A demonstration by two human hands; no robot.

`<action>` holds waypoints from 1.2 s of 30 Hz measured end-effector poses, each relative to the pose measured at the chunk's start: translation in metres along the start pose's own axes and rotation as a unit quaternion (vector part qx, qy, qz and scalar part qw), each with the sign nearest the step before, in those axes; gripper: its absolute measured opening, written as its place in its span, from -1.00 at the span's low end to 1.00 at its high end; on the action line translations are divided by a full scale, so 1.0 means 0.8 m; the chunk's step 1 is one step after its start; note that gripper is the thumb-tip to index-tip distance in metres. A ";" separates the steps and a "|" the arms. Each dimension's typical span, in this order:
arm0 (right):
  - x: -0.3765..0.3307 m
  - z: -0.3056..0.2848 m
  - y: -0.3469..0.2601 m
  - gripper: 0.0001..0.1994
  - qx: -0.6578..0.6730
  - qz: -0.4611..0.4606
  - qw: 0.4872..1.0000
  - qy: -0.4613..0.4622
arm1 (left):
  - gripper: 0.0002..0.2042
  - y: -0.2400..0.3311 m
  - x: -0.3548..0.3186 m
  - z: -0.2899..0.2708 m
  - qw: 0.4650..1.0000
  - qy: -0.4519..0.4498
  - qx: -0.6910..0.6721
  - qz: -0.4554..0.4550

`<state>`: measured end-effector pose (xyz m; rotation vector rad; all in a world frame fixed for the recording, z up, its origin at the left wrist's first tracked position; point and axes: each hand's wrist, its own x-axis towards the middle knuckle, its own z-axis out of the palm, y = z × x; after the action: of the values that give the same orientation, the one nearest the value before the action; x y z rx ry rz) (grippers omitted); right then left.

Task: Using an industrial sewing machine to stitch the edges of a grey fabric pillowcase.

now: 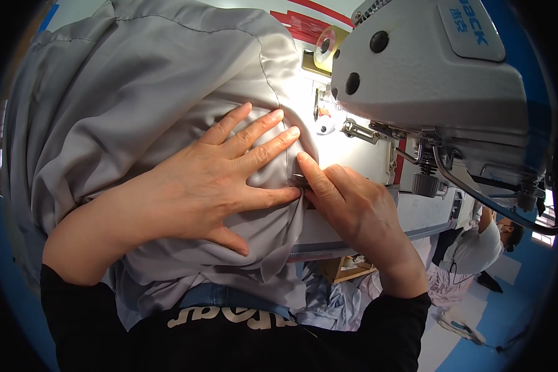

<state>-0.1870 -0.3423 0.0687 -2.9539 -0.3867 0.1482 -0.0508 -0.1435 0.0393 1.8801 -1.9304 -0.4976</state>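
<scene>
A large piece of smooth grey fabric (161,80), with a stitched seam curving down its right part, covers the work surface and hangs over the near edge. My left hand (214,173) lies flat on it with the fingers spread, pressing beside the seam. At the fabric's right edge, my right hand (347,198) is closed, its index finger stretched along the cloth. A small dark metal tool (299,180) shows its tip between that hand and my left index fingertip. Most of this tool is hidden inside the right hand, so its kind is unclear.
A white sewing machine (428,68) stands close on the right, its presser parts and rods (425,167) near my right hand. Behind the fabric is a roll of clear tape (328,46). Beyond the table's edge, another person (474,248) sits near piled cloth (335,304).
</scene>
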 end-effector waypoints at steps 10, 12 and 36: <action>0.008 -0.007 -0.004 -0.46 -0.005 0.004 1.000 -0.011 | -0.25 -0.001 -0.004 -0.004 1.000 0.004 -0.008 -0.004; 0.009 -0.006 -0.002 -0.46 0.001 0.004 1.000 -0.007 | -0.25 -0.001 -0.003 -0.004 1.000 0.003 -0.007 -0.002; 0.021 -0.003 0.012 -0.46 -0.036 -0.092 0.995 0.000 | -0.25 -0.003 -0.003 -0.004 1.000 0.006 -0.015 -0.005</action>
<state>-0.1682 -0.3474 0.0683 -2.9688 -0.6743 0.1136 -0.0471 -0.1414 0.0407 1.8708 -1.8950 -0.5144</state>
